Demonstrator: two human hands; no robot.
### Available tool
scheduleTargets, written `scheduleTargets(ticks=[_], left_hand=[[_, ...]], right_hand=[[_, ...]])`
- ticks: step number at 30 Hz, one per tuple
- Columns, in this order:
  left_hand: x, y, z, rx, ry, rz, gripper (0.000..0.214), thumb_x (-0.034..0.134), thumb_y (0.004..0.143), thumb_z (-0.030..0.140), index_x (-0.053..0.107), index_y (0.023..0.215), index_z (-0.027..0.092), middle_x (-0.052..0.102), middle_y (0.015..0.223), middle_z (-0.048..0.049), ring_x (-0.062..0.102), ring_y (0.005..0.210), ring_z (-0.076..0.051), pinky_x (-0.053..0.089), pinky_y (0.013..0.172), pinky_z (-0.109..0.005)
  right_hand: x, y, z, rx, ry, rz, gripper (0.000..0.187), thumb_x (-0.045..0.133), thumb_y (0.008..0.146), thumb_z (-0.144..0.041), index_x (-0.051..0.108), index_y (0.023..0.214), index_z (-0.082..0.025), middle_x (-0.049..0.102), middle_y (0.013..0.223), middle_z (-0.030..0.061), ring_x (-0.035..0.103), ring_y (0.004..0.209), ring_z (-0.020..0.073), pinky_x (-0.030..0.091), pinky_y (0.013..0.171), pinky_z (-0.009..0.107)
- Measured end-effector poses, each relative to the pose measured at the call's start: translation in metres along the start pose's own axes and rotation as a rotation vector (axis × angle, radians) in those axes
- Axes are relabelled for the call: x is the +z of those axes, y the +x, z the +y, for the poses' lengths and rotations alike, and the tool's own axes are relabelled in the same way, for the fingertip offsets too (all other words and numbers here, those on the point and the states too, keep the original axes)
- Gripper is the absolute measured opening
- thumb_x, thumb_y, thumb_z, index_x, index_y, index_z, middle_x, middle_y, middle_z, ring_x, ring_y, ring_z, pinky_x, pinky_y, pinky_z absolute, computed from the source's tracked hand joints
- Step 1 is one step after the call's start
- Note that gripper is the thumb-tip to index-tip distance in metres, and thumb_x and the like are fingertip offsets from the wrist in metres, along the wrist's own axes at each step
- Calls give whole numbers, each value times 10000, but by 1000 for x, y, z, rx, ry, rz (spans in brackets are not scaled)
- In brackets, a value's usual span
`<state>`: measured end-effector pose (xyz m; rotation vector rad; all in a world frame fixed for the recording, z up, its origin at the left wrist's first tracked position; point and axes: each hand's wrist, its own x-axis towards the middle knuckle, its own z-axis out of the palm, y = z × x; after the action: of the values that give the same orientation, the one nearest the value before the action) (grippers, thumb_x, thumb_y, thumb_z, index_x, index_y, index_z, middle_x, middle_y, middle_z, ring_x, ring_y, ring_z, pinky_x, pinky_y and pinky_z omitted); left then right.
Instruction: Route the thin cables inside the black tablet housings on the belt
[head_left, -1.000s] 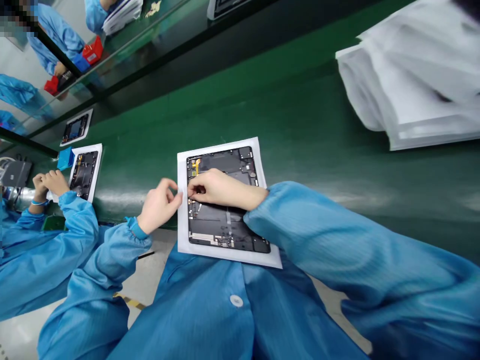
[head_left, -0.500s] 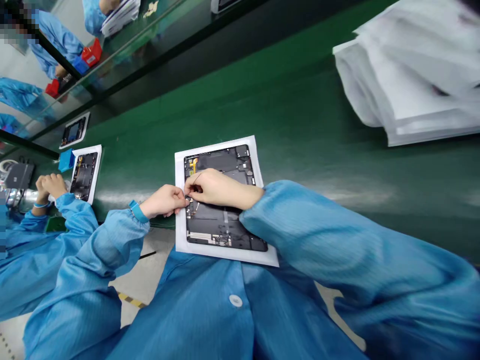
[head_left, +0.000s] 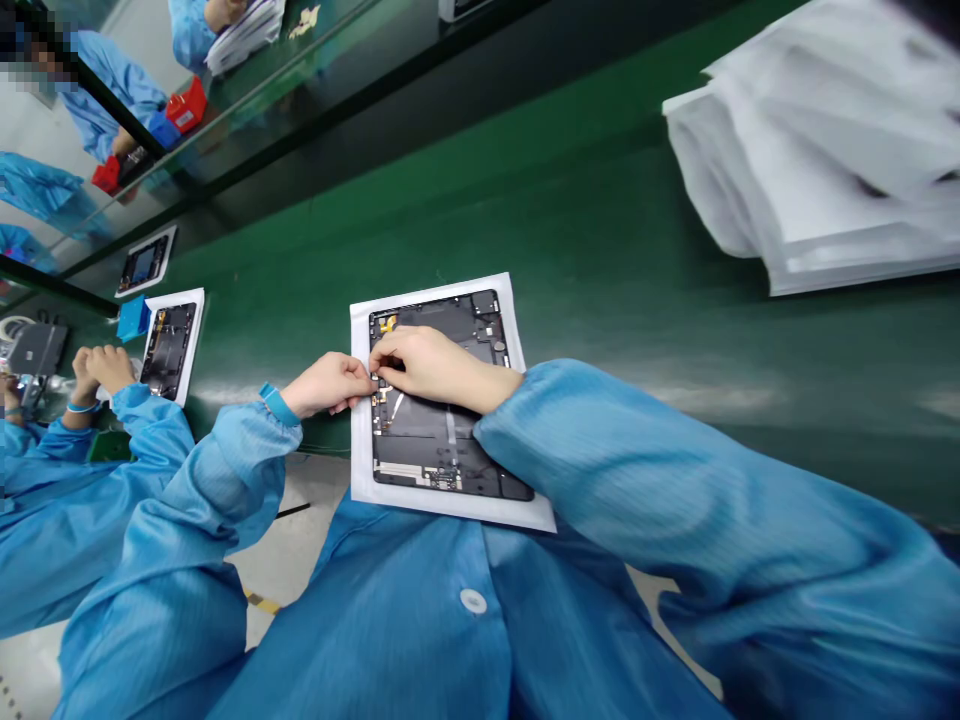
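Observation:
An opened tablet (head_left: pixel 450 440) with dark inner parts lies on a white sheet (head_left: pixel 517 510) at the near edge of the green belt (head_left: pixel 600 220). My right hand (head_left: pixel 427 365) rests over its upper left part, fingers pinched together on a small piece I cannot make out. My left hand (head_left: pixel 326 385) is curled at the sheet's left edge, its fingertips meeting those of the right hand at the tablet's left rim. A small orange flex part (head_left: pixel 388 324) shows just above my fingers.
A pile of white sheets (head_left: pixel 825 150) lies at the far right of the belt. To the left, a co-worker in blue sleeves (head_left: pixel 112 440) has hands (head_left: pixel 97 370) beside another opened tablet on a sheet (head_left: pixel 171 340) and a blue block (head_left: pixel 132 318). A third tablet (head_left: pixel 146 260) lies further along.
My left hand has moved right from open air to the tablet's left edge and closed against my right fingertips. My right hand has shifted slightly up the tablet.

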<state>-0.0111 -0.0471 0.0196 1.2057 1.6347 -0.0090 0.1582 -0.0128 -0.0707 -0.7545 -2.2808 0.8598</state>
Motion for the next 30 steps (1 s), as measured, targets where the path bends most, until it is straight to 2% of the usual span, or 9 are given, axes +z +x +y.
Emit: scheduleTargets(ticks=[10,13,17,21,30], left_hand=[[-1,15,2,-60,-35,-44,381,629,852,15,495,529,167,496,400,58,396,314,-42,264,334,-178],[-4,18,4,-35,-10,-39,375,661,862,41,520,535,157,516,414,49,412,325,-44,283,343,-179],[-8,20,4,-12,-6,15,334,715,855,58,561,570,141,525,426,55,419,337,-35,307,371,-171],[-9,23,4,1,-29,27,330,723,860,62,567,580,139,527,430,55,417,338,-33,299,375,-175],[-11,34,8,34,-104,21,381,704,847,13,524,539,145,500,410,59,388,327,-23,261,374,-185]], right_hand=[[-1,3,2,-17,-41,51,182,595,852,-106,761,854,-180,779,898,84,663,865,230,471,845,338],[-6,13,7,19,-76,63,193,590,822,-99,765,840,-180,770,856,79,658,837,231,466,814,336],[-9,21,17,55,-5,42,192,587,804,-114,763,847,-179,769,839,60,656,740,193,462,737,303],[-7,19,22,57,70,86,178,595,798,-124,756,848,-183,760,827,52,650,713,184,461,724,295],[-7,12,23,65,87,133,170,597,799,-132,745,867,-183,737,807,49,634,725,184,455,723,293]])
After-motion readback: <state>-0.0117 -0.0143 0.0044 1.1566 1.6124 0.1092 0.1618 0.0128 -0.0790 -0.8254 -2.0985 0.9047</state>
